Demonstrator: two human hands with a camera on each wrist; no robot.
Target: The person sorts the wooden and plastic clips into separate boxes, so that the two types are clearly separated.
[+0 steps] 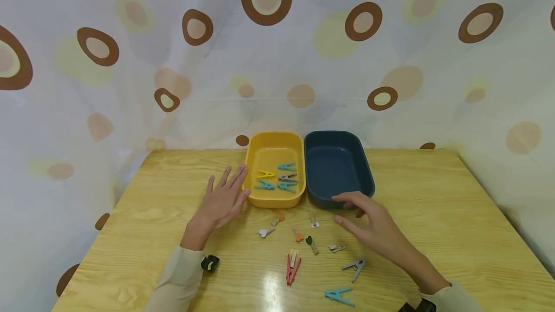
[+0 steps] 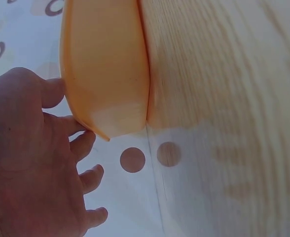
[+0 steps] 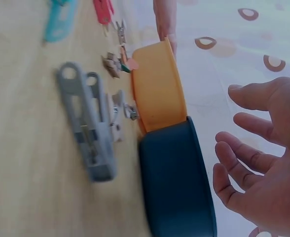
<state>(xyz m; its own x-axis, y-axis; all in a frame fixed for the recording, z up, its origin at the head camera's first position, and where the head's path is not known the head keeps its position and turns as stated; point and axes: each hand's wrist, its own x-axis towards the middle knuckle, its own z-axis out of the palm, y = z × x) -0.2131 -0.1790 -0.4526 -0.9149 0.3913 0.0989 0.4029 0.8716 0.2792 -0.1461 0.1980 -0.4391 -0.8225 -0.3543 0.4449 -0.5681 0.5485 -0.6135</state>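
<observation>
My left hand lies along the left side of the yellow tray, fingers spread, thumb and fingertips touching its rim. Several blue, yellow and grey clothespins rest inside that tray. My right hand hovers over the front right corner of the dark blue tray. Its fingers are loosely bent with nothing between them, as the right wrist view also shows. Small wooden clips with hearts, such as one with a green heart, lie scattered in front of the trays.
Nearer the front edge lie a red clothespin with a wooden clip against it, a grey clothespin and a light blue clothespin. The two trays stand side by side at the wooden table's back edge, before a patterned cloth.
</observation>
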